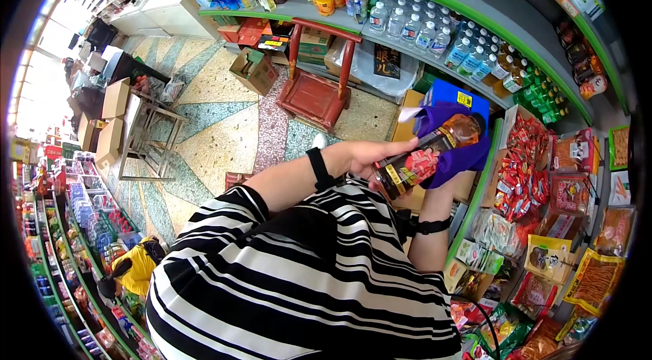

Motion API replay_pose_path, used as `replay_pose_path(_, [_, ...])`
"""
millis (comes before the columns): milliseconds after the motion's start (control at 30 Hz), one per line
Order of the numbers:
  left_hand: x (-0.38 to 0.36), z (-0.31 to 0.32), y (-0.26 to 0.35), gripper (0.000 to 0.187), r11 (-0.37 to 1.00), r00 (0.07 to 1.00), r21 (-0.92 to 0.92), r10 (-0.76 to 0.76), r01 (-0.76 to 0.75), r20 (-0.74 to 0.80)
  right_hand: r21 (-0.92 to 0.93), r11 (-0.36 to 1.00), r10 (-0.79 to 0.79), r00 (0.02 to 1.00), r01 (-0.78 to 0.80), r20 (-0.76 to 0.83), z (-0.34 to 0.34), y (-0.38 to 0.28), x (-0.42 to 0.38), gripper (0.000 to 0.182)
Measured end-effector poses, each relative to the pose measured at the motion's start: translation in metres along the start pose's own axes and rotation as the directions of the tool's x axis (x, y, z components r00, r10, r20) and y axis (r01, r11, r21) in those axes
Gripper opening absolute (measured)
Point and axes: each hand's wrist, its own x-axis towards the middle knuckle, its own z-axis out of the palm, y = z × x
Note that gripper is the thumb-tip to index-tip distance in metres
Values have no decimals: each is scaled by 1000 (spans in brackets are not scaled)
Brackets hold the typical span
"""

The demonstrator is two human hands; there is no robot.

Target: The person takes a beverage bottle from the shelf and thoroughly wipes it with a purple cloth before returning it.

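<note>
A plastic drink bottle (415,164) with a black and red label and amber liquid in its neck lies tilted in front of me. My left hand (370,157) is closed around its lower end, thumb stretched along the side. A purple cloth (468,158) wraps the bottle's upper part from beneath and both sides. My right forearm (435,214) reaches up to that cloth. The right hand itself is covered by the cloth, which it presses against the bottle; its fingers are hidden.
Drink shelves (401,37) curve across the top. Packaged snacks (523,176) fill the rack at my right. A red wooden chair (314,95) and an open carton (255,71) stand on the floor. A person in yellow (139,268) is at lower left by another shelf.
</note>
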Motion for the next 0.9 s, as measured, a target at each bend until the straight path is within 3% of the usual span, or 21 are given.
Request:
replay_pose_path(33, [-4,0,2,77,998,998,56,6,-3,-61,333,943,92,973,-16,-212,19,3,1,50])
replay_pose_path(100, [-12,14,8,74,985,936,168,91,-35,-340,620,784,301,862,20,-408,46,1,5,50])
replay_pose_path(133, [-13,22,10,73,967,848,249,181,-60,-498,618,786,352,825,-3,-443,49,-2,9,50])
replay_pose_path(167, [-12,9,8,66,838,824,545,307,4,-477,396,915,252,880,-81,-402,38,6,9,51])
replay_pose_path(200, [-14,4,13,60,619,809,781,417,80,-414,116,987,147,923,-112,-355,36,15,9,51])
replay_pose_path(233, [-19,12,10,63,537,770,841,506,70,-388,-151,984,41,952,-90,-303,34,23,9,51])
replay_pose_path(267, [-15,12,3,64,501,689,851,560,160,-460,-144,982,68,937,-124,-343,33,25,7,51])
replay_pose_path(333, [-18,20,0,64,500,635,861,635,97,-440,-178,975,56,917,-136,-394,30,32,8,50])
replay_pose_path(367, [-21,23,3,63,527,635,833,589,168,-500,-195,970,49,906,-143,-421,28,37,9,49])
replay_pose_path(467, [-27,6,4,66,692,666,722,546,-17,-509,-166,973,75,900,-160,-429,29,47,19,47])
replay_pose_path(500, [-33,4,9,66,705,684,708,539,-48,-491,-189,961,123,923,-202,-365,13,49,23,46])
replay_pose_path(533, [-36,1,11,64,742,676,664,538,-96,-504,-215,952,105,890,-219,-443,27,55,25,44])
replay_pose_path(567, [-37,-3,12,63,774,670,617,534,-143,-515,-190,963,178,980,-191,-84,-10,57,24,42])
replay_pose_path(600, [-38,-9,14,62,799,666,571,532,-189,-523,-213,951,188,966,-224,-177,26,60,33,43])
replay_pose_path(633, [-35,-19,12,58,813,663,478,562,-333,-495,-228,938,196,943,-260,-268,63,62,42,44])
replay_pose_path(700, [-46,-26,25,58,814,637,364,581,-453,-506,-220,936,200,928,-276,-315,37,75,48,44])
replay_pose_path(733, [-53,-31,31,58,808,627,330,587,-488,-512,-280,933,129,936,-227,-327,37,76,50,41])
replay_pose_path(800, [-67,-45,41,58,807,620,311,586,-502,-521,-335,900,187,942,-277,-277,33,66,51,40])
replay_pose_path(867, [-78,-62,47,55,805,618,256,580,-535,-531,-491,786,334,926,-375,-174,43,53,63,45])
replay_pose_path(900, [-83,-72,50,59,819,649,243,564,-520,-511,-603,722,311,937,-340,-156,39,56,67,46])
